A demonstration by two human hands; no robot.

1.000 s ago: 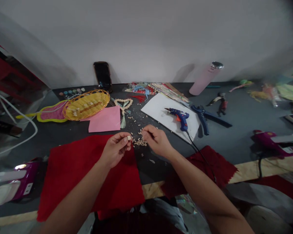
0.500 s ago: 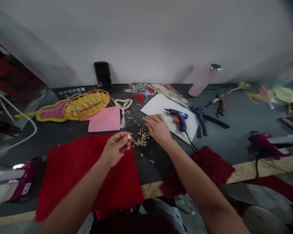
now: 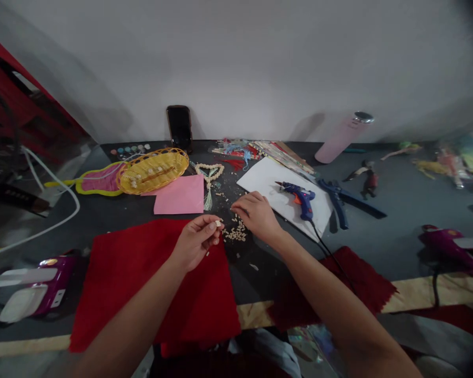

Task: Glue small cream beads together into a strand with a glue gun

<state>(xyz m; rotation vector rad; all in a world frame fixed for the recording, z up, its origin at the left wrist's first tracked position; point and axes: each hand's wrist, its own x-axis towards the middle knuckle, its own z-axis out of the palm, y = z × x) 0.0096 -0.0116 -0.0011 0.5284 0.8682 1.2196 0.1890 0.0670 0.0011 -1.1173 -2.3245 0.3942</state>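
My left hand [image 3: 197, 239] is closed in a pinch over the edge of the red felt sheet [image 3: 122, 273]. Between its thumb and forefinger is a small pale block [image 3: 218, 223], like a short piece of cut wood. Close by on the right, my right hand [image 3: 257, 216] hangs over the dark table with thumb and fingertips pressed together. Whatever they pinch, if anything, is too small to make out. Under and between the hands lies a loose pile of small pale pieces [image 3: 236, 232]. A beaded string with a tassel [image 3: 208, 197] rests just beyond them.
A blue glue gun [image 3: 299, 197] lies on white paper [image 3: 256, 176], with blue pliers [image 3: 337, 202] beside it. Pink paper [image 3: 179, 197] and a yellow woven basket [image 3: 153, 170] sit to the left. A phone [image 3: 180, 126] and a pink bottle [image 3: 342, 137] stand by the wall.
My right hand has come down and left, closer to my left hand, and its fingertips have drawn together. My left hand keeps its pinch on the small block. The view has shifted slightly.
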